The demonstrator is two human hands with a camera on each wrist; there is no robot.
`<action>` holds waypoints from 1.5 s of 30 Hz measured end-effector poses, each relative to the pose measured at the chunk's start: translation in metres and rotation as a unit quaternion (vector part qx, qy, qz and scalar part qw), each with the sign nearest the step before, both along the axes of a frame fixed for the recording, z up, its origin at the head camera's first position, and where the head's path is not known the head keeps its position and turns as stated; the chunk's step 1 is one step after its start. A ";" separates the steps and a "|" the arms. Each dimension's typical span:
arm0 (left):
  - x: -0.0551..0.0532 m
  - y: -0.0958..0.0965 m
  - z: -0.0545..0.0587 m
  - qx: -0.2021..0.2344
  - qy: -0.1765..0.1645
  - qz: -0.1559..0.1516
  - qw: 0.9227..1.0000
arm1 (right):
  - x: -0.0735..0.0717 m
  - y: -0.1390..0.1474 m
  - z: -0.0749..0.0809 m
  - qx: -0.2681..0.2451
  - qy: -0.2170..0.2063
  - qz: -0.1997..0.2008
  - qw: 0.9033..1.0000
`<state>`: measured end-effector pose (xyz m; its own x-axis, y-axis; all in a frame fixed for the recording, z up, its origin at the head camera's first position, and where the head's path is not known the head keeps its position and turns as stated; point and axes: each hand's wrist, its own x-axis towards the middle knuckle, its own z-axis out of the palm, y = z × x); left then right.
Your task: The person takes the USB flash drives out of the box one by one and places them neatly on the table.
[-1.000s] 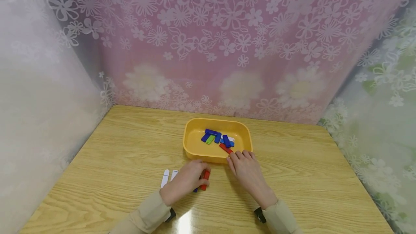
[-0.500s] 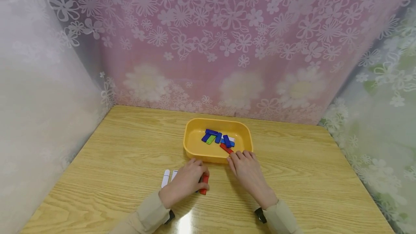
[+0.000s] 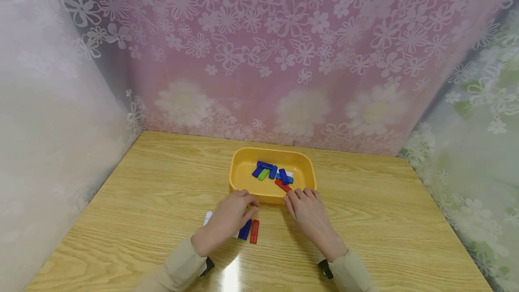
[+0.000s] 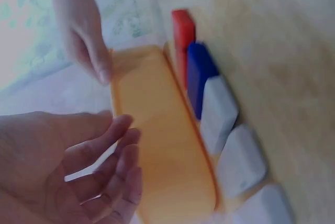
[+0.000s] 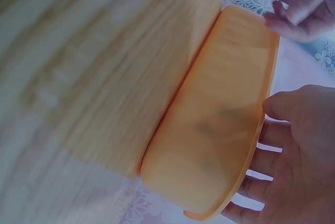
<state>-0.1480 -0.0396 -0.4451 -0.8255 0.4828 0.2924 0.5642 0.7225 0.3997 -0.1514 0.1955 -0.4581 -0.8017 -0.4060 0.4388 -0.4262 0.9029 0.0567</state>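
Note:
My left hand [image 3: 228, 216] hovers by the near left part of a yellow bin [image 3: 248, 183], its fingers loosely bent with nothing between them. Beneath and beside it stands a row of small capped sticks that look like USB flash drives: a red one [image 3: 254, 232], a dark blue one [image 3: 245, 230] and several white ones [image 4: 219, 113]. The left hand partly covers the white ones in the head view. My right hand [image 3: 310, 214] grips the bin's near rim at the right, thumb outside and fingers over the edge.
Inside the bin lie several blue drives [image 3: 264, 165], a green one [image 3: 263, 174], a red one [image 3: 282, 185] and a white-and-blue piece [image 3: 289, 177]. The wooden table [image 3: 162, 184] ends at a pink floral curtain [image 3: 251, 57] behind.
My left hand has let go of the red flash drive, leaving it beside the blue one, and moved up and left toward the bin. The right hand stays on the rim.

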 end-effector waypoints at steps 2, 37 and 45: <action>-0.003 -0.002 0.004 0.026 0.009 0.011 1.000 | 0.000 0.000 0.000 -0.001 -0.003 -0.001 1.000; -0.032 -0.018 -0.004 -0.041 0.085 -0.027 0.995 | 0.000 -0.001 0.001 -0.004 -0.011 -0.010 1.000; -0.032 -0.014 -0.010 -0.124 0.131 -0.004 0.984 | 0.001 -0.001 0.001 -0.004 -0.016 -0.011 1.000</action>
<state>-0.1805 -0.0541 -0.4551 -0.7331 0.5728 0.3668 0.6309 0.7741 0.0522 -0.1507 0.1941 -0.4568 -0.8238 -0.3851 0.4159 -0.4077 0.9123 0.0372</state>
